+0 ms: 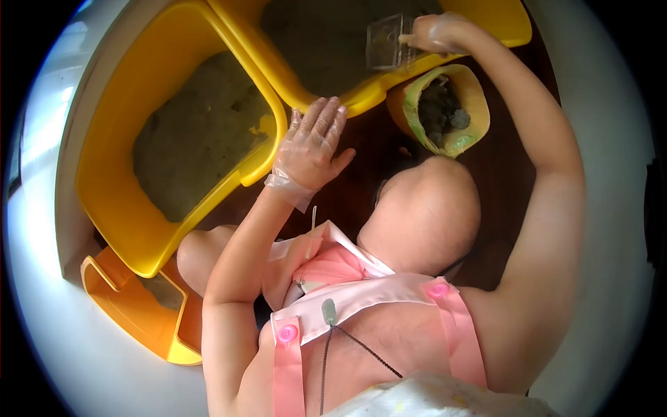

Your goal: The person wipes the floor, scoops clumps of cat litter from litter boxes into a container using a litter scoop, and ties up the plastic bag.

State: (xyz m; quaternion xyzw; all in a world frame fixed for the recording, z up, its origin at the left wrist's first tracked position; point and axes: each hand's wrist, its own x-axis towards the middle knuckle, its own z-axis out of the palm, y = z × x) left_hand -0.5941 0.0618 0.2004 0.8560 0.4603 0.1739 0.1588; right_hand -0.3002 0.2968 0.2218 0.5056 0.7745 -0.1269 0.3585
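Note:
In a thin clear plastic glove, my right hand (439, 35) is closed around the short handle of a clear plastic litter scoop (384, 43). The scoop is over the far yellow litter box (365, 101), near its front edge. Also gloved, my left hand (314, 142) is open, its fingers stretched out by the rims where the two yellow boxes meet. Whether it presses on a rim I cannot tell. Grey-brown litter lies in the left yellow box (104, 167) and in the far one. Below my right hand stands an open yellow-green bag (476, 104) with dark grey clumps inside.
An orange-yellow tray-like part (139, 323) lies at the lower left, beside the left box. A pale wall or panel (604, 174) rises close on the right. My knees and dark floor fill the space between the boxes and me.

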